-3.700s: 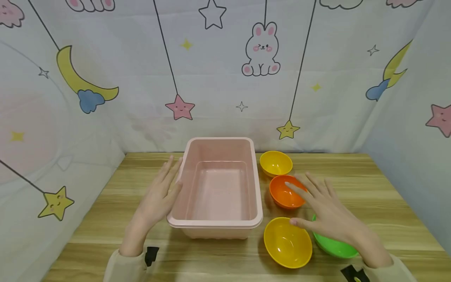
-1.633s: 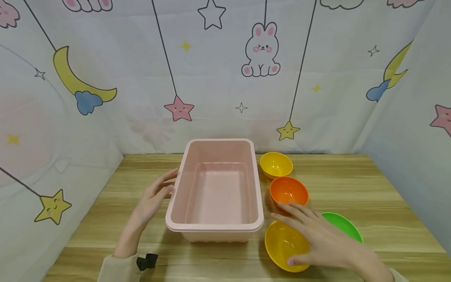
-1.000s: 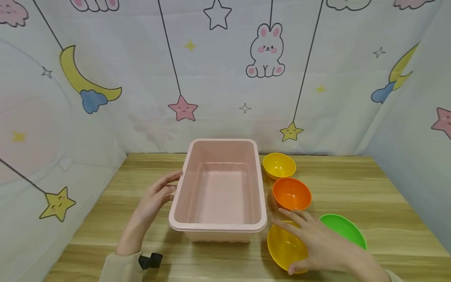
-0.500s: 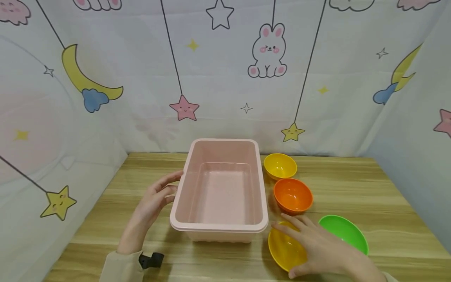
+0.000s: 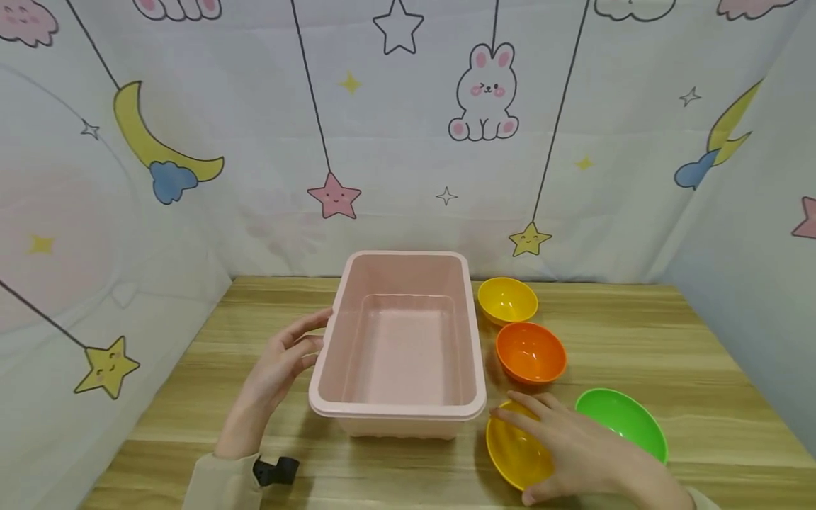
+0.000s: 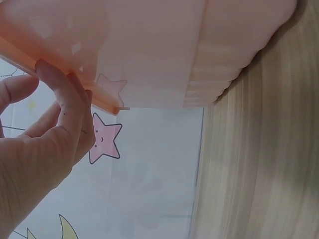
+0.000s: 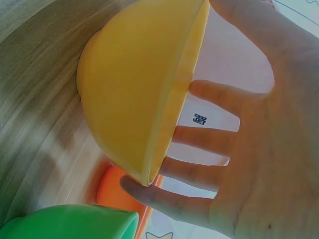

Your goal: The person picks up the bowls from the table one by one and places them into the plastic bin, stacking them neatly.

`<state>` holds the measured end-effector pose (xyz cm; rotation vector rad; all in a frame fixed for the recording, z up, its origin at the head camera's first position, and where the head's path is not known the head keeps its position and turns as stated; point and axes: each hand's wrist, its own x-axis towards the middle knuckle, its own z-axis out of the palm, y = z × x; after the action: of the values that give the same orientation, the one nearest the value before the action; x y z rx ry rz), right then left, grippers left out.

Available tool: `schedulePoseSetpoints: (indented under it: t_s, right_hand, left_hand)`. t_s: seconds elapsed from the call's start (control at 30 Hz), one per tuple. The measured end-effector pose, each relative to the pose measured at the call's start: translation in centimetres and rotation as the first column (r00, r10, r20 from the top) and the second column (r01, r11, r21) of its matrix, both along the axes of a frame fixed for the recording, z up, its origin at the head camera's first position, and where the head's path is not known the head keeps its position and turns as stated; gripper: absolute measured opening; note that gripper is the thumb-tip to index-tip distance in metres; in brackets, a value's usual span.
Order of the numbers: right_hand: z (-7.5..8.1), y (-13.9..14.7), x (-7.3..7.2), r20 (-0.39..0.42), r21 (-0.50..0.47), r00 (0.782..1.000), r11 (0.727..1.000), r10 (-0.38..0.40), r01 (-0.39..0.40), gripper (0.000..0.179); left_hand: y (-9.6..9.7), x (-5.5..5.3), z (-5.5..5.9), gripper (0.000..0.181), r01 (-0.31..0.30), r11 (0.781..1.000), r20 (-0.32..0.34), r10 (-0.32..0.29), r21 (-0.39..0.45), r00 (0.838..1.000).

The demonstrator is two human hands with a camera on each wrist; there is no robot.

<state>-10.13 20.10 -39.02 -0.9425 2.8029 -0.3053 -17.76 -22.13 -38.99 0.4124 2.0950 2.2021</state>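
Note:
My left hand (image 5: pixel 277 365) is beside the pink plastic tub (image 5: pixel 395 412). In the left wrist view, its fingertips (image 6: pixel 47 69) touch the tub's rim from outside, the fingers loosely bent. My right hand (image 5: pixel 574 446) spreads over the near yellow bowl (image 5: pixel 513 450), hiding part of it. Seen from the right wrist, its extended, spaced fingers (image 7: pixel 207 137) rest on the bowl's rim, and the thumb reaches the rim farther along. Just beyond that hand sits an orange bowl (image 5: pixel 531 354). A green bowl (image 5: pixel 625 418) lies to its right, partly covered by the hand.
A smaller yellow bowl (image 5: pixel 508 301) stands at the back, right of the tub. Everything sits on a wood-grain table (image 5: pixel 688 354). White cloth (image 5: pixel 408 156) with cartoon prints hangs close behind the table and along both sides.
The left hand has gone from spread over the tub's left rim to lower beside it. The right hand has come nearer, from above the orange and green bowls onto the near yellow bowl.

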Motion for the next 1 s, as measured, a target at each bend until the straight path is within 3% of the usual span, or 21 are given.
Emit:
schedulePoseSetpoints:
  t_s: [0.53,1.0]
  right_hand:
    - [0.48,-0.69,-0.21,0.107,-0.005,0.994,0.999,-0.031,0.032,0.096]
    - [0.45,-0.8,-0.24,0.109,0.0,0.994,1.0,-0.028,0.028,0.097]
  left_hand:
    - [0.21,0.11,0.23,0.05,-0.016,1.0,0.008,0.016,-0.006,1.0]
    - [0.39,0.1,0.26,0.052,-0.033,0.999,0.033,0.033,0.006,0.999]
